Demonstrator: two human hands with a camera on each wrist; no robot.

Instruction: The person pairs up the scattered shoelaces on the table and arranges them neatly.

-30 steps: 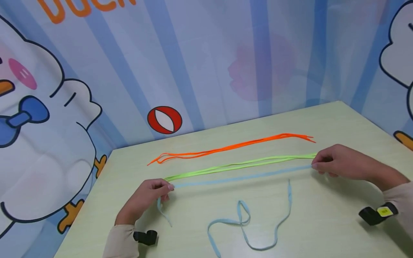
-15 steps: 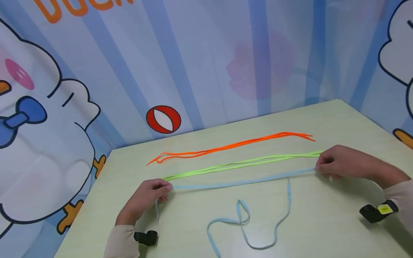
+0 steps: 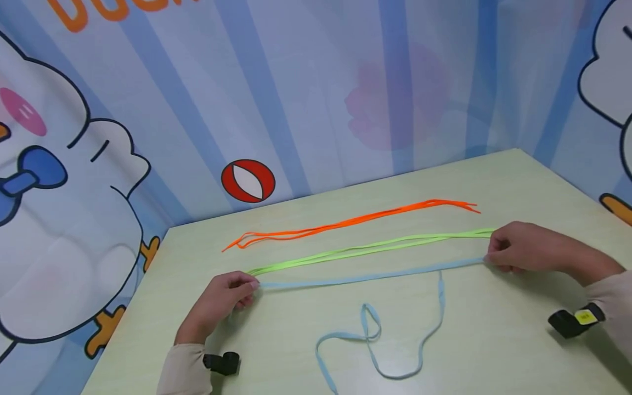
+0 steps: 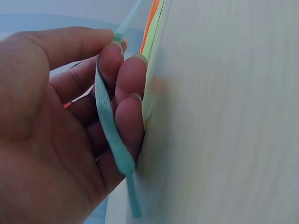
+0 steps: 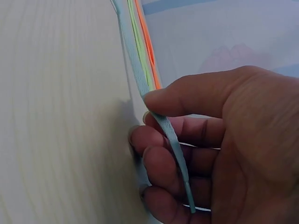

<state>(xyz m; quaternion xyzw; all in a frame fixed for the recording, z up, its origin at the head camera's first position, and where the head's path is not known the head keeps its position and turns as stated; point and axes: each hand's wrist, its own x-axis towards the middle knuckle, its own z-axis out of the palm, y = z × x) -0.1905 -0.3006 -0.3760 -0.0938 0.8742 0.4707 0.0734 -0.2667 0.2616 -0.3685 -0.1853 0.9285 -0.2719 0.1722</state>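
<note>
A light blue shoelace runs nearly straight between my two hands, just in front of the green shoelaces. My left hand pinches one end between thumb and forefinger; in the left wrist view its tail hangs across the curled fingers, tip down. My right hand pinches the other end, and in the right wrist view a short tail with a narrow tip lies over the fingers. Both ends of the green shoelaces disappear behind my hands in the head view.
Orange shoelaces lie lengthwise farther back on the pale table. Nearer me, a second light blue shoelace lies in loose curves with a small loop. A cartoon-printed backdrop stands behind the table's far edge.
My right hand has shifted slightly right, and the held blue shoelace has gone from taut to slightly slack to nearly straight. Its tail below my left hand no longer shows in the head view.
</note>
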